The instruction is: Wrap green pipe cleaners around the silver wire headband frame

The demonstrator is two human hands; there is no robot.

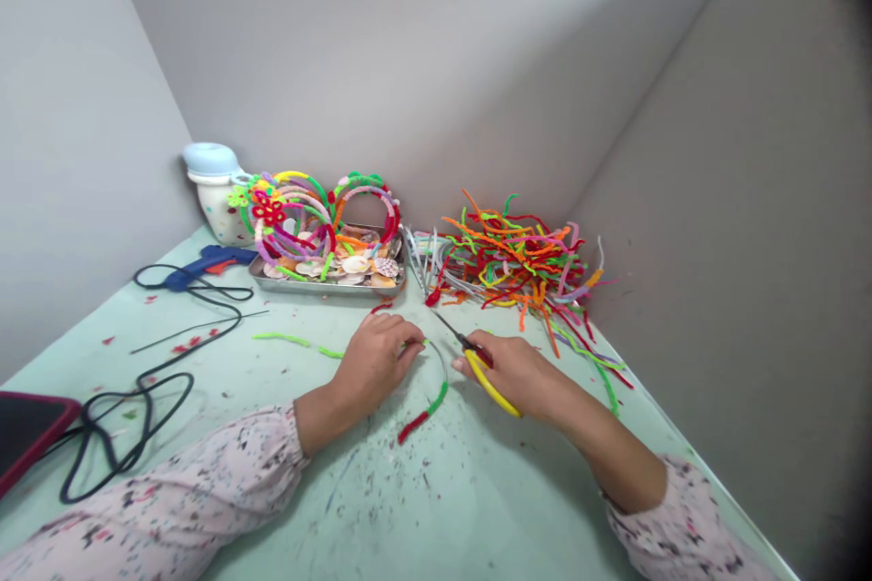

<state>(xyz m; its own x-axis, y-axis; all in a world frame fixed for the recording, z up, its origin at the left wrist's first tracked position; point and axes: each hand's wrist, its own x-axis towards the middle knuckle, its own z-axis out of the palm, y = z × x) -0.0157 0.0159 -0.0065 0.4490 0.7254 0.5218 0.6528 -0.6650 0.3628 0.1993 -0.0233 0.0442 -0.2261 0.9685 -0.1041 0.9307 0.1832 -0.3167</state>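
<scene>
My left hand [378, 359] pinches a thin curved headband [446, 359] between thumb and fingertips. Green and red fuzzy pipe cleaner wraps its lower end, while the stretch nearer my fingers is bare grey. A light green pipe cleaner [290, 339] reaches out on the left side of this hand; whether it joins the headband is hidden. In my right hand [510, 368] is a pair of scissors [494, 384] with yellow and red handles. Its dark blades point up and left, apart from the headband, and look closed together.
Finished colourful headbands [296, 213] stand on a metal tray [327, 287] of shells. A pile of pipe cleaners [518, 254] lies at the back right. Leftward are a blue glue gun [197, 270], a black cable [146, 372], a white cup [222, 209] and a red-edged device [34, 436].
</scene>
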